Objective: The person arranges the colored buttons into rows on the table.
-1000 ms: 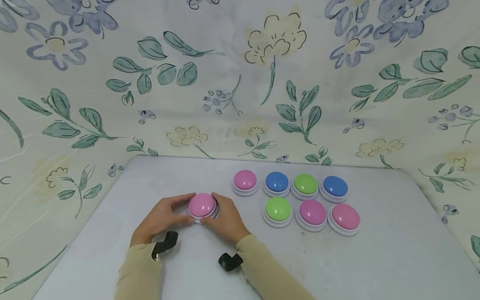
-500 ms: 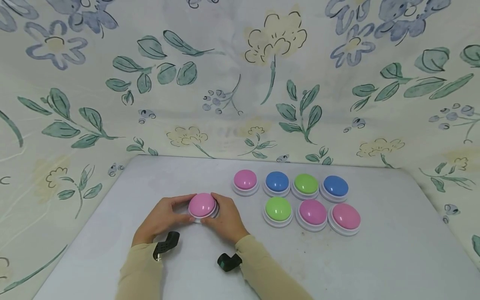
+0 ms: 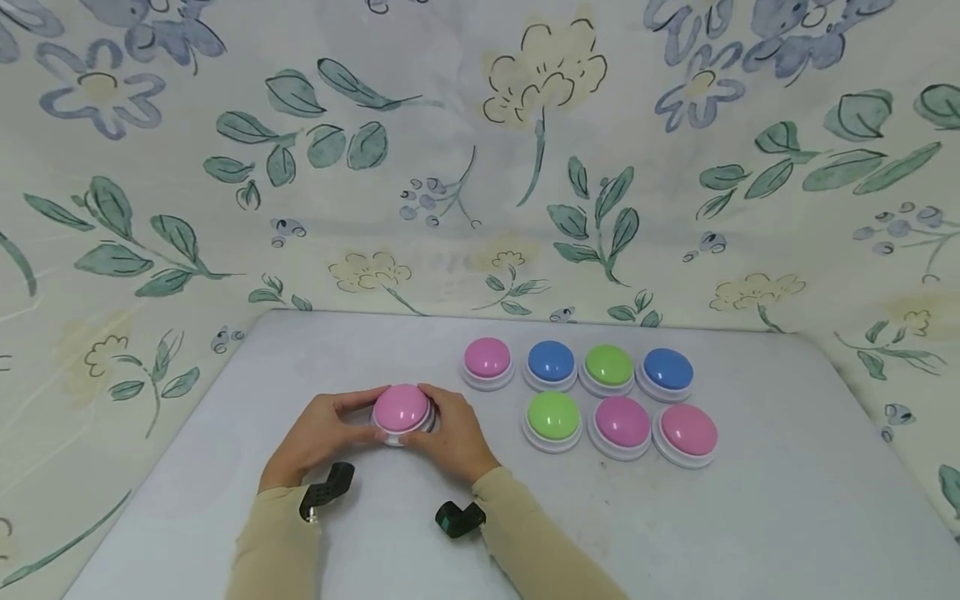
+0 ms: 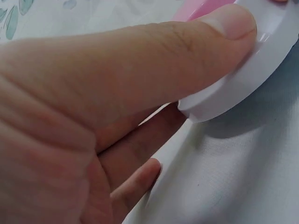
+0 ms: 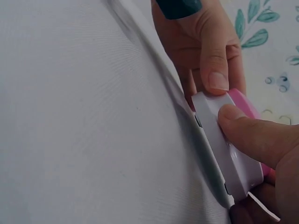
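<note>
A pink dome push button [image 3: 401,407] with a white round base is between both hands, left of the middle of the table. My left hand [image 3: 322,433] grips its left side, thumb at the front of the base and fingers toward the back. On the other side my right hand [image 3: 453,437] holds it the same way. In the left wrist view the left thumb lies along the white base [image 4: 243,88]. The right wrist view shows the right thumb [image 5: 257,137] on the base rim, opposite the left hand [image 5: 212,51]. Whether the base touches the table is unclear.
To the right stand two rows of similar buttons. At the back are a pink [image 3: 487,358], a blue [image 3: 551,362], a green [image 3: 609,365] and another blue button [image 3: 668,370]. A green [image 3: 553,417] and two pink ones [image 3: 622,422] are in front. A floral cloth [image 3: 450,167] hangs behind the white table [image 3: 750,517].
</note>
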Available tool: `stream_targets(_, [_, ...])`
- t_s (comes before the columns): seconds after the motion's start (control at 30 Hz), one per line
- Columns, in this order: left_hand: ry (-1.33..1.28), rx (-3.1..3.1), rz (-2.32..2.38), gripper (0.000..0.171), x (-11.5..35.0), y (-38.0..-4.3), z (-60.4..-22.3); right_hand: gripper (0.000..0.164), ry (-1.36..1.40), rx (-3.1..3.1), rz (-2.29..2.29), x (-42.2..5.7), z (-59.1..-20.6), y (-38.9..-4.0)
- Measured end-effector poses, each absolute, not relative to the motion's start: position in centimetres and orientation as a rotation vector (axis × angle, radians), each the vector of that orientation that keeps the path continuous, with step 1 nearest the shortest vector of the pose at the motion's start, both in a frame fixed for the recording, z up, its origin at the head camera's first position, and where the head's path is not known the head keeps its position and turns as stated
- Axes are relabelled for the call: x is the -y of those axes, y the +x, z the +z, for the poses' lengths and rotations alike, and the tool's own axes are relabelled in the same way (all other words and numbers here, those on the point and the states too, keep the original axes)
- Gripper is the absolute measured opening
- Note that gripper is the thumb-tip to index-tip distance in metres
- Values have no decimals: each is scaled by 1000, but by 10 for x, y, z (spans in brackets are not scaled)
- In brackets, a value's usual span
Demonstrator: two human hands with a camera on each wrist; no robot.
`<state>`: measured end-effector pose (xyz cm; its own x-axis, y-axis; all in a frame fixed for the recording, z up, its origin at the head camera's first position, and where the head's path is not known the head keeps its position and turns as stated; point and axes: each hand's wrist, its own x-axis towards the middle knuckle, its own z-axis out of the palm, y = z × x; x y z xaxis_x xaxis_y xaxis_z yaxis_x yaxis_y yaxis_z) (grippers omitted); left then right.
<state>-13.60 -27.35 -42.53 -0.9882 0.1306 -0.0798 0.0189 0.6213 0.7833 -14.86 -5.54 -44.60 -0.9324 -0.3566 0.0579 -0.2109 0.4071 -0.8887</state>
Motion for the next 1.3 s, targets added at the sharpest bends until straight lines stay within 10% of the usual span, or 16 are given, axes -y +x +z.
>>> stream_targets(1.3, [176, -2668, 1667, 61, 228, -143, -431, 73, -599, -2638, -1315, 6, -412, -165])
